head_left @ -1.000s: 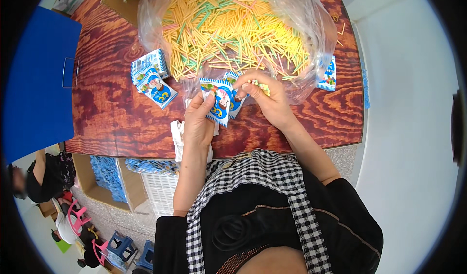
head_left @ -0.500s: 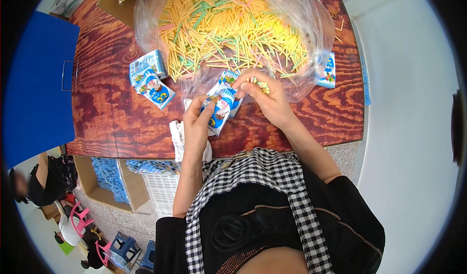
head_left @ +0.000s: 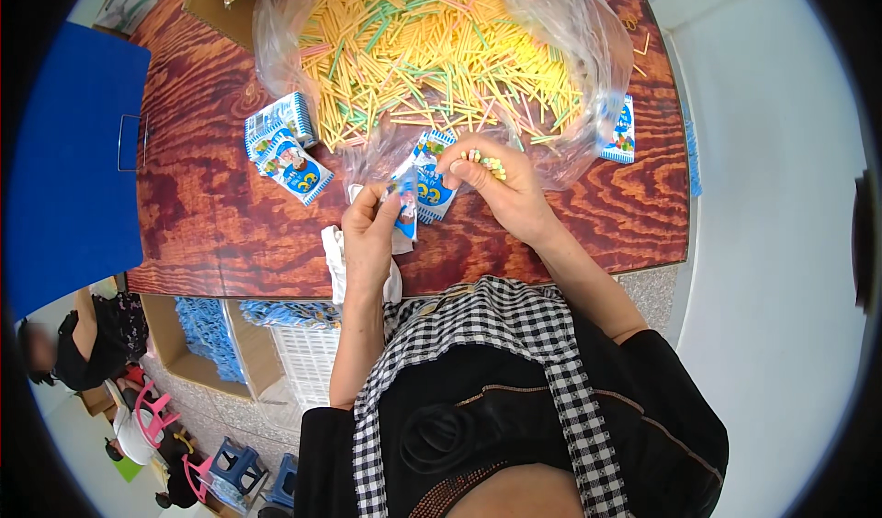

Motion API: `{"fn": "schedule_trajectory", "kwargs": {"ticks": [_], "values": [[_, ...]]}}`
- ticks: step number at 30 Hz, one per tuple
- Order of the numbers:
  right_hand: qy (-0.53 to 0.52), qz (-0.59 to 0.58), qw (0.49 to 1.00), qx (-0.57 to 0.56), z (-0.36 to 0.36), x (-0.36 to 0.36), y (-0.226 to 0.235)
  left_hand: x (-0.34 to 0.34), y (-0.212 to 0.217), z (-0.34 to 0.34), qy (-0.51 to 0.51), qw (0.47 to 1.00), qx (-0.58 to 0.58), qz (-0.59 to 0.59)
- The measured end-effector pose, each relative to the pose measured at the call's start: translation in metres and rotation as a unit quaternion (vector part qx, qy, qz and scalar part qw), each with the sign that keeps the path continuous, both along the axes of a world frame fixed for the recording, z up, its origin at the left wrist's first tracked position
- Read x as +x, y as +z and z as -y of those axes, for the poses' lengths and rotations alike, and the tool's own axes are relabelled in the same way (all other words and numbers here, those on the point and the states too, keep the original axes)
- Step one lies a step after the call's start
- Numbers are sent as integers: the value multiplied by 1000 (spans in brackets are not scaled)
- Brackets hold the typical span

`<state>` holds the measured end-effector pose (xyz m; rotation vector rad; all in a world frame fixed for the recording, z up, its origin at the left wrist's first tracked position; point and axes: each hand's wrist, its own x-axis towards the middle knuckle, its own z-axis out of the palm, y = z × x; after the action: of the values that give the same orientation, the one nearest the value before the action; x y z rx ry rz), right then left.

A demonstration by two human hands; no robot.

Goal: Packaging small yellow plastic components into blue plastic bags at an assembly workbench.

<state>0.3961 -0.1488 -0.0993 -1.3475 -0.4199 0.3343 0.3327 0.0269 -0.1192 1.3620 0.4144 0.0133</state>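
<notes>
Packet now upright in left hand

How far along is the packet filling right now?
Looks early. Two blue printed packets lie together on the wooden table, possibly finished, and another lies by the bag's right edge. In hand: the left hand holds a packet while the right hand pinches a small bundle of sticks. Left: a big pile of coloured sticks fills the clear plastic bag.

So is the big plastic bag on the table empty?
No, the clear plastic bag is heaped with thin yellow, green and pink sticks.
</notes>
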Motion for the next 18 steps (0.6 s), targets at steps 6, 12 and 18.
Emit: {"fn": "schedule_trajectory", "kwargs": {"ticks": [6,12,18], "values": [[0,-10,1000,14,-1,0,-1,-3,-4,-10,-36,999,0,-1],[-5,-10,1000,13,0,0,-3,-1,5,-7,-33,997,-65,-11],[-7,-11,1000,12,0,0,-4,-6,11,-12,-51,996,-71,-16]]}}
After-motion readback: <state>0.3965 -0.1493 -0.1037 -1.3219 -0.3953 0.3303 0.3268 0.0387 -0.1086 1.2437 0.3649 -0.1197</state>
